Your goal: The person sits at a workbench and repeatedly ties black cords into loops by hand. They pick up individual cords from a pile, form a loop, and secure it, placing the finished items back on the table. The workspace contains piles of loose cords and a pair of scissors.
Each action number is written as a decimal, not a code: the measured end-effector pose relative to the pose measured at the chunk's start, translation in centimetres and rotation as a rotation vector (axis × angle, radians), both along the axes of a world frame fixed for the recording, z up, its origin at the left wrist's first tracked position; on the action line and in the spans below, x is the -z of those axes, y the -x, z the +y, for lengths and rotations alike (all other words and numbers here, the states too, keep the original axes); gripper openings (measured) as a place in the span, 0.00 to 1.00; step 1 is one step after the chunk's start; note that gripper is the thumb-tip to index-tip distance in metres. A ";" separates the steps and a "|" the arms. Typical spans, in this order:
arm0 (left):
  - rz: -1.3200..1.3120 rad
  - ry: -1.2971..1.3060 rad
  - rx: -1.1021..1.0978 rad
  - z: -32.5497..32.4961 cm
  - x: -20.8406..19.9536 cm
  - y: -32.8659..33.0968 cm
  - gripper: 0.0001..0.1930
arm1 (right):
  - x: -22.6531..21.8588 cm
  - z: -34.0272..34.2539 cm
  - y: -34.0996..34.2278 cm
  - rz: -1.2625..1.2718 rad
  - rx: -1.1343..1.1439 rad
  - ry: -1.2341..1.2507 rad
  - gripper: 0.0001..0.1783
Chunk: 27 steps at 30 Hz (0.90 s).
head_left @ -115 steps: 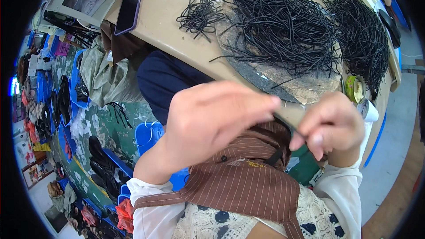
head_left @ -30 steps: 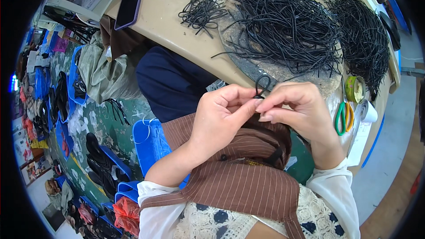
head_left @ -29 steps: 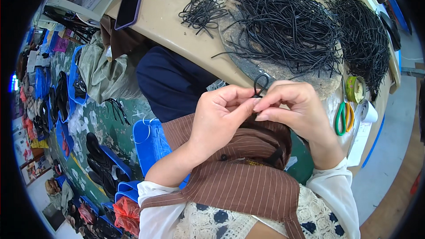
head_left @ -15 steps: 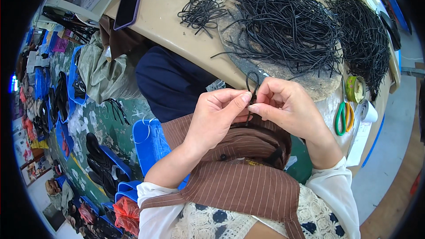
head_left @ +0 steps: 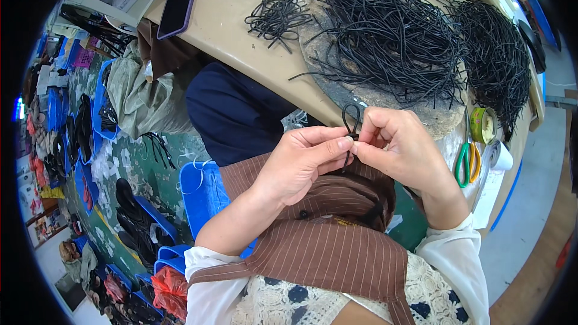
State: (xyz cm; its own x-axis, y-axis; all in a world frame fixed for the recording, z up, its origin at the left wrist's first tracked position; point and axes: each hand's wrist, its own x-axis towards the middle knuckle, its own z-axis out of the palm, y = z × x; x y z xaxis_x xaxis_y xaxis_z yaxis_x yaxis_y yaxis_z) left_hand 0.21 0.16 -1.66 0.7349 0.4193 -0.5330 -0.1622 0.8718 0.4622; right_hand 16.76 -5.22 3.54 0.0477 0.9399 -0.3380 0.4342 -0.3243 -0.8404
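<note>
A black cord [head_left: 351,112] is bent into a small loop that stands up above my fingertips. My left hand [head_left: 307,159] pinches it between thumb and forefinger, and a short end shows below. Right against it, my right hand [head_left: 400,150] is closed on the same cord with thumb and bent fingers. Where the strands cross is mostly covered by my thumbs. Both hands are over my lap, just off the table's near edge. Beyond them lies a large heap of loose black cords [head_left: 391,36], and to its left a small pile of looped cords [head_left: 278,15].
A second cord bundle [head_left: 497,54] lies at the right. Scissors [head_left: 463,159] with green and orange handles, a yellow-green tin [head_left: 483,125] and a white roll [head_left: 500,155] sit near the table's right edge. A phone [head_left: 179,7] lies at left. Blue bins [head_left: 205,189] stand on the floor.
Both hands have shifted slightly to the right and down with the cord. The loop above my fingertips looks wider and is turned a little differently.
</note>
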 end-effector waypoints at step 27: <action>0.105 -0.173 -0.083 0.5 -1.4 -0.9 0.09 | 3.3 -1.1 0.2 0.020 0.144 -0.456 0.07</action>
State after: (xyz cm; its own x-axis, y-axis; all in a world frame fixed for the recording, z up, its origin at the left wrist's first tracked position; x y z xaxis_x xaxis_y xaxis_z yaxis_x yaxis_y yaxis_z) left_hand 1.12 0.63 -0.25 0.6383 0.5676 -0.5199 -0.1732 0.7640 0.6215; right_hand 16.59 -6.31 0.28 0.1863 0.9768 0.1052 0.3942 0.0237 -0.9187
